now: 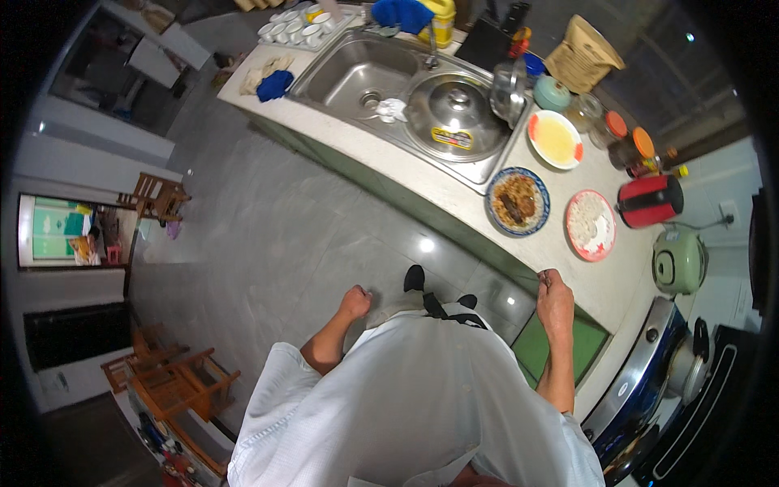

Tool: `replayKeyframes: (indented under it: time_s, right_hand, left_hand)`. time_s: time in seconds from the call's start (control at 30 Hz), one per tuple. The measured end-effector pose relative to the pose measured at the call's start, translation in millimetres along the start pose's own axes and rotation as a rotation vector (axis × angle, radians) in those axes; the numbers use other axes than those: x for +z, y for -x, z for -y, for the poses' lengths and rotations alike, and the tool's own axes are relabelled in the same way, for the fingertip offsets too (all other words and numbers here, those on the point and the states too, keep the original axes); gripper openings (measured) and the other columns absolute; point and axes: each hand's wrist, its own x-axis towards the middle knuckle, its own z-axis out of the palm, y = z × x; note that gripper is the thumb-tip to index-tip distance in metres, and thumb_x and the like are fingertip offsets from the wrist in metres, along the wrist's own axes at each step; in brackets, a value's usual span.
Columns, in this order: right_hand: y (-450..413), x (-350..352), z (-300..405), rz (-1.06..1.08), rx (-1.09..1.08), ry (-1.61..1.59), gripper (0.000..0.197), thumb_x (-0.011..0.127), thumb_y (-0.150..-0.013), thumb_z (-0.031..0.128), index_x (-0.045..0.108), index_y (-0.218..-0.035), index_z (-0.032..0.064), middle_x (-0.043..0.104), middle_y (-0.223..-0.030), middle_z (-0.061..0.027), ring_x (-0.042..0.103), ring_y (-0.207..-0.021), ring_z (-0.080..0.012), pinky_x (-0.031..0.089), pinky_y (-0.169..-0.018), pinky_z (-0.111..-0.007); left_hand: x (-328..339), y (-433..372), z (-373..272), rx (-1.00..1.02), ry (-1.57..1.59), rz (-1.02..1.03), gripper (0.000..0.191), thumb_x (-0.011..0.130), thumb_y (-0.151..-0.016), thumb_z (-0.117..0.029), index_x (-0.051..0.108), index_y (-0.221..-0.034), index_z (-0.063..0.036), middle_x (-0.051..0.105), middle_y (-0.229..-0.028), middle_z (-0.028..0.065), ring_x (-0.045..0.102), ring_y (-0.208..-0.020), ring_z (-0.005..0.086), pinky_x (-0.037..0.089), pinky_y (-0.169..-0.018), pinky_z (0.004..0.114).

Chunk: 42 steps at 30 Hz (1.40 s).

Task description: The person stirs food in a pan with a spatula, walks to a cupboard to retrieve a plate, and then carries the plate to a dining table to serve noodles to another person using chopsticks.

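My left hand hangs over the tiled floor with its fingers curled and nothing visible in it. Near the counter's front edge is my right hand, its fingers bent together; no held object shows. Beyond it on the counter stand a blue-rimmed plate of brown food, a red-rimmed dish of white food and a white and orange bowl of pale yellow liquid. A steel lid covers the right sink basin; a crumpled white cloth lies beside the left basin's drain.
A red kettle, a green rice cooker and a gas stove line the right side. Several jars stand by the window. Cups on a tray are beyond the sink. Wooden chairs stand at left; a person is far off.
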Motion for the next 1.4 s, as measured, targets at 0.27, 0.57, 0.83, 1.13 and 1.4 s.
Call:
replayKeyframes:
  time_s: [0.27,0.57,0.83,1.13,1.4]
  right_hand:
    - [-35,19,106,0.095,-0.233,0.016,0.016,0.054,-0.087,0.005,0.060,-0.102,0.0047,0.066,-0.087,-0.0232,0.063,-0.084,-0.0431,0.049,-0.072,-0.049]
    - [-84,12,184,0.212,-0.552,0.040,0.021,0.056,-0.084,0.001,0.060,-0.105,0.0021,0.066,-0.088,-0.0223,0.064,-0.084,-0.0413,0.049,-0.073,-0.046]
    - [-124,22,237,0.278,-0.806,0.083,0.021,0.056,-0.085,0.002,0.059,-0.106,0.0052,0.065,-0.092,-0.0254,0.062,-0.087,-0.0438,0.049,-0.074,-0.050]
    - [-136,67,266,0.399,-1.070,0.225,0.023,0.051,-0.086,0.000,0.059,-0.107,0.0039,0.066,-0.092,-0.0237,0.063,-0.086,-0.0432,0.049,-0.074,-0.047]
    - [-102,106,355,0.423,-1.229,0.205,0.018,0.052,-0.089,0.000,0.059,-0.106,0.0026,0.066,-0.087,-0.0252,0.064,-0.082,-0.0429,0.048,-0.072,-0.048]
  left_hand:
    - [-32,24,40,-0.202,0.191,-0.044,0.027,0.056,-0.090,-0.022,0.057,-0.091,0.0055,0.065,-0.065,0.0156,0.066,-0.056,0.0255,0.053,-0.054,0.038]
    - [-17,55,53,-0.463,0.489,-0.107,0.030,0.058,-0.092,-0.021,0.054,-0.101,0.0071,0.066,-0.080,0.0161,0.067,-0.064,0.0233,0.053,-0.049,0.035]
    - [29,100,23,-0.434,0.619,-0.386,0.033,0.050,-0.088,-0.024,0.061,-0.080,0.0059,0.065,-0.064,0.0165,0.067,-0.056,0.0241,0.055,-0.057,0.038]
    - [59,134,14,-0.630,0.761,-0.703,0.030,0.049,-0.087,-0.022,0.062,-0.083,0.0046,0.063,-0.060,0.0168,0.065,-0.058,0.0292,0.053,-0.062,0.040]
    - [95,142,85,-0.643,0.727,-0.416,0.024,0.050,-0.087,-0.013,0.066,-0.084,0.0038,0.067,-0.068,0.0175,0.067,-0.058,0.0270,0.054,-0.061,0.038]
